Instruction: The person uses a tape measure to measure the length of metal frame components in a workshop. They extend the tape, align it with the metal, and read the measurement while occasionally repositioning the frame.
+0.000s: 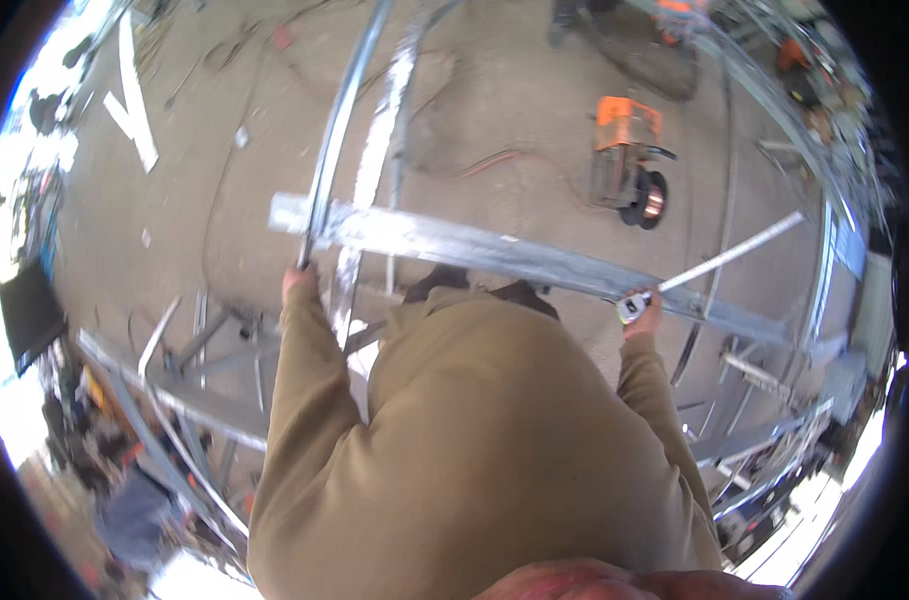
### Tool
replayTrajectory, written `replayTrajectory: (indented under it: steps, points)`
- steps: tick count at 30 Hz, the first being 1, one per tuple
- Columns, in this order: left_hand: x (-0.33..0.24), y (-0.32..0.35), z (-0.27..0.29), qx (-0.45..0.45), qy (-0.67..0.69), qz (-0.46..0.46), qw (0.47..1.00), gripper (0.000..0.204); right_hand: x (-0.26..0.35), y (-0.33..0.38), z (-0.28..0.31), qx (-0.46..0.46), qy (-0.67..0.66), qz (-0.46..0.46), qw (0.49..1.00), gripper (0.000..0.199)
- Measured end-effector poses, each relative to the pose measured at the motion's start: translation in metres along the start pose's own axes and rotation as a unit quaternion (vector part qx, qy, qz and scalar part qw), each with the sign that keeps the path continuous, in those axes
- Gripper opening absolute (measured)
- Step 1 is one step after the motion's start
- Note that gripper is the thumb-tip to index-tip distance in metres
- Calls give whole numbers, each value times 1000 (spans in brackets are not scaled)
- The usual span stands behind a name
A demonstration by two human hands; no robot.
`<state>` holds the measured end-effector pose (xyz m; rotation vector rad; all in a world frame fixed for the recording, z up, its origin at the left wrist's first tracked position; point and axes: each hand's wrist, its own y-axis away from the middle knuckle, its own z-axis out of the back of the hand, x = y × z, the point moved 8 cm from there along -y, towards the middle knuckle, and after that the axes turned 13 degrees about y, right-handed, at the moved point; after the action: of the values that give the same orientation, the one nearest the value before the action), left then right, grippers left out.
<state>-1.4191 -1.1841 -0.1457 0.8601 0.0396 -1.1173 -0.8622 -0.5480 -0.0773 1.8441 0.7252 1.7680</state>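
Here: both hands up on a steel frame, seen over a tan-sleeved torso.
Left hand point(299, 282) is clenched around the lower end of a thin curved steel rod point(339, 120) that runs up and away over the far concrete floor point(514, 110). Right hand point(646, 315) grips a tape measure point(631, 305), its blade point(734, 253) pulled out up and to the right. Both sit against a flat galvanised beam point(494, 250) crossing left to right. An orange wire-feed welder point(629, 160) stands on the floor beyond, well apart.
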Motion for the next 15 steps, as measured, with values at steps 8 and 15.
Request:
replayTrajectory:
  steps: [8,15]
  points:
    - [-4,-11,-8,24,146,-49,988,22,5,10,-5,-23,-24,10,999,19]
    - [-5,-17,-6,29,162,-47,985,23,-4,2,-1,-4,-63,18,998,21]
